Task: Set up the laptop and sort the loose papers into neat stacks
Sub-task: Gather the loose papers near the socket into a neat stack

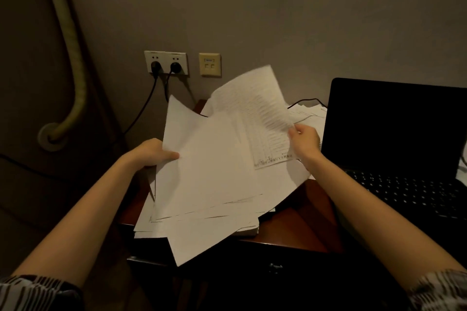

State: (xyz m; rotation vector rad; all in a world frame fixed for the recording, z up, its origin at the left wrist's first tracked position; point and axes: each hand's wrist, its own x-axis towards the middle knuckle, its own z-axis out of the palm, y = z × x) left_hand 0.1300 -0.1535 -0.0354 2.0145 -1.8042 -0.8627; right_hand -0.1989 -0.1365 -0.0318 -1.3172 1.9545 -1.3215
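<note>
Curtain (38, 58) hangs at far left, with a pale padded rail (68, 40) curving down it. Sockets (166, 62) on the far wall hold two black plugs. Nearer, the left hand (149, 153) grips the left edge of a blank sheet (209, 159), thumb on top, above a messy pile of papers (202, 219) on the wooden table (298, 230). The right hand (304, 140) pinches a printed sheet (255, 108), lifted and tilted. Right of it, the laptop (396, 139) stands open on the table, screen dark.
</note>
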